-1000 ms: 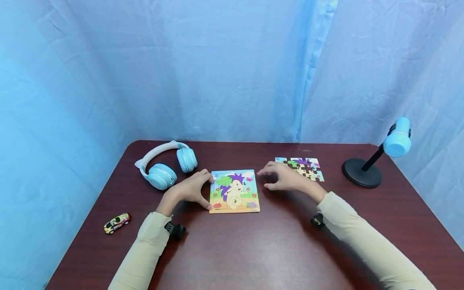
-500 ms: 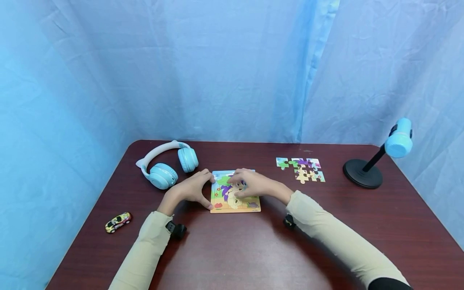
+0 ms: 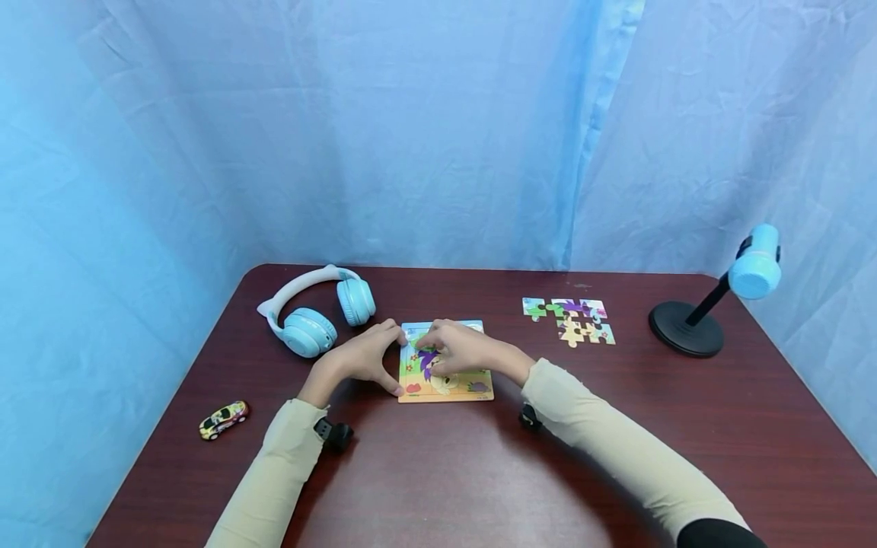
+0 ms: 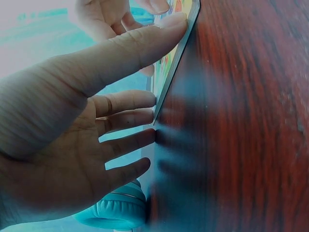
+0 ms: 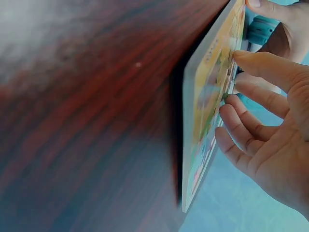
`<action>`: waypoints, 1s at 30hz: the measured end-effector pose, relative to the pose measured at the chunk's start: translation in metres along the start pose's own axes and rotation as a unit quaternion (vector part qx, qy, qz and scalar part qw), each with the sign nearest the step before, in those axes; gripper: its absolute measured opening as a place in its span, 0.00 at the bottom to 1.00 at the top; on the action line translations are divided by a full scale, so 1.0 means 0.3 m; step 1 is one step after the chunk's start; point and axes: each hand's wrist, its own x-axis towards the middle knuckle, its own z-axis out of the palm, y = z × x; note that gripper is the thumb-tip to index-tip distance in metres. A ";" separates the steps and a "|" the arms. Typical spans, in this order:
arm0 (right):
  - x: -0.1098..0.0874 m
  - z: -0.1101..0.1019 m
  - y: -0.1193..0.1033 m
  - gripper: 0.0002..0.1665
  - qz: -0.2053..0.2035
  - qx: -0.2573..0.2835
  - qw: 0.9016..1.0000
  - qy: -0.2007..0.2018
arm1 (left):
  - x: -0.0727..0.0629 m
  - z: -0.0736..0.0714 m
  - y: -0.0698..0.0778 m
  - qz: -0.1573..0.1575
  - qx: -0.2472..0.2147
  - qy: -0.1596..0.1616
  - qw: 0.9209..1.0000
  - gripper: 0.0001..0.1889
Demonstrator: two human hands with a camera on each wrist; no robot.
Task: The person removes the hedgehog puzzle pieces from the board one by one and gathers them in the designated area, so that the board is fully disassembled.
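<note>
A square jigsaw puzzle board with a purple-haired hedgehog picture lies flat on the table. My left hand sits at its left side, thumb on the near left corner and straight fingertips along the edge, as the left wrist view shows. Over the picture's upper left part is my right hand, its thumb and slightly bent fingers spread on the board's face. In the right wrist view the fingertips meet the printed surface of the board. The hand hides part of the hedgehog.
Several loose jigsaw pieces lie right of the board. Cat-ear headphones rest at the back left, and a small toy car is at the left. A blue microphone on a black stand is at the right of the brown table.
My right hand has moved left from beside the board onto its face, uncovering the loose pieces. The left hand has stayed at the board's left edge.
</note>
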 end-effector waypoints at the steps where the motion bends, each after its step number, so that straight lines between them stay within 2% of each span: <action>1: 0.002 -0.001 -0.003 0.26 0.001 -0.001 1.000 -0.002 | 0.000 0.000 0.000 0.000 0.000 0.000 1.000 0.37; 21: 0.009 -0.012 -0.032 0.24 0.022 0.008 1.000 -0.007 | -0.004 -0.003 0.009 -0.007 -0.002 0.001 1.000 0.37; 30: 0.010 -0.014 -0.035 0.23 0.025 0.005 1.000 -0.009 | -0.004 -0.002 0.008 0.000 -0.002 0.002 1.000 0.36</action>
